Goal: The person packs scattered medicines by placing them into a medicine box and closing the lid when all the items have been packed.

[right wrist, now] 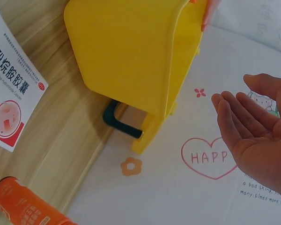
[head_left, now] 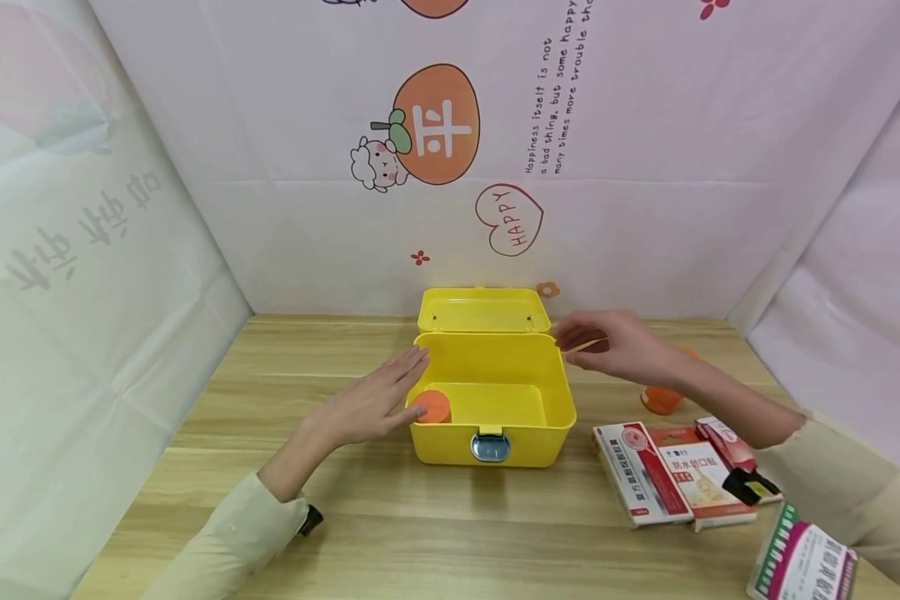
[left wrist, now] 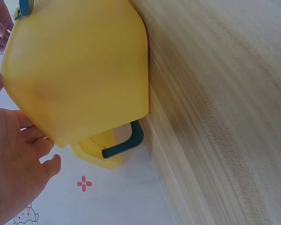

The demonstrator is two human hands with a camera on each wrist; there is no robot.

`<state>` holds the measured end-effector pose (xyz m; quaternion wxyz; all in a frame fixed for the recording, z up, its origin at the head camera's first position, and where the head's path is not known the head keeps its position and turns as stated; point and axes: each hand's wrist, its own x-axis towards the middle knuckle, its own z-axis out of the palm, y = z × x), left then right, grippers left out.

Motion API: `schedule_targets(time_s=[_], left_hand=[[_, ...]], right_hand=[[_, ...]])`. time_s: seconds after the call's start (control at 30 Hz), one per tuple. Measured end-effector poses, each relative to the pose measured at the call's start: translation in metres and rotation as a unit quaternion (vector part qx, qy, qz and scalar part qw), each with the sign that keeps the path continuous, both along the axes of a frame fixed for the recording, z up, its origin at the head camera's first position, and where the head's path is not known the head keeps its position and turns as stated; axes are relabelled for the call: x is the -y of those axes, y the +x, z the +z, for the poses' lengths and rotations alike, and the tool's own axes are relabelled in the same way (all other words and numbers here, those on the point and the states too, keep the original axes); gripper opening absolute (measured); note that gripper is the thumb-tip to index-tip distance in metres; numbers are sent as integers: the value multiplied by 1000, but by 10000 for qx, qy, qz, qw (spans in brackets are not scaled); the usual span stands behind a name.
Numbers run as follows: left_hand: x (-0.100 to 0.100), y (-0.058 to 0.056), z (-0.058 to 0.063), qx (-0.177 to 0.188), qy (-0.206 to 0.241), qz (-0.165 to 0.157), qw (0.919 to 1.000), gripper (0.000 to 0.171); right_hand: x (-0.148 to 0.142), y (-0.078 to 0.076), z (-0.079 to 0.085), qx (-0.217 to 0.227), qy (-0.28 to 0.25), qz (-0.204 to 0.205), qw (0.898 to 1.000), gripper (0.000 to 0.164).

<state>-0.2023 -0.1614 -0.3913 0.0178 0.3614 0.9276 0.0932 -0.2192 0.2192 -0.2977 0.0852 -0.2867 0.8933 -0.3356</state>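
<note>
A yellow lidded box (head_left: pixel 442 447) stands on the table with its lid (head_left: pixel 483 312) tipped back toward the wall. Inside, at the front left corner, is a round orange-topped container (head_left: pixel 435 406). My left hand (head_left: pixel 367 404) lies along the box's left rim, fingers extended; in the left wrist view its fingertips meet the rim. Near the right rear corner, my right hand (head_left: pixel 615 343) is raised with loosely bent fingers and holds nothing; the right wrist view shows it apart from the box. A dark green handle (right wrist: pixel 124 125) hangs behind the box.
Right of the box lie a white-and-red medicine box (head_left: pixel 637 475), an orange-and-white box (head_left: pixel 708 479) and a small pink box (head_left: pixel 726 442). An orange bottle (right wrist: pixel 30 204) lies behind them. A green-and-magenta box (head_left: pixel 802 558) is at the front right. A printed cloth wall (head_left: pixel 307 242) stands behind.
</note>
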Motion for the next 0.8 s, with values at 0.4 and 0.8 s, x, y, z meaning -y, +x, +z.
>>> schedule_targets(time_s=[0.4, 0.8], left_hand=[[0, -1, 0, 11, -14, -9, 10000, 79], [1, 0, 0, -38, -14, -42, 10000, 79]], right_hand=[[-29, -2, -1, -230, 136, -419, 9988, 29], [-60, -7, -8, -476, 291, -781, 9954, 28]])
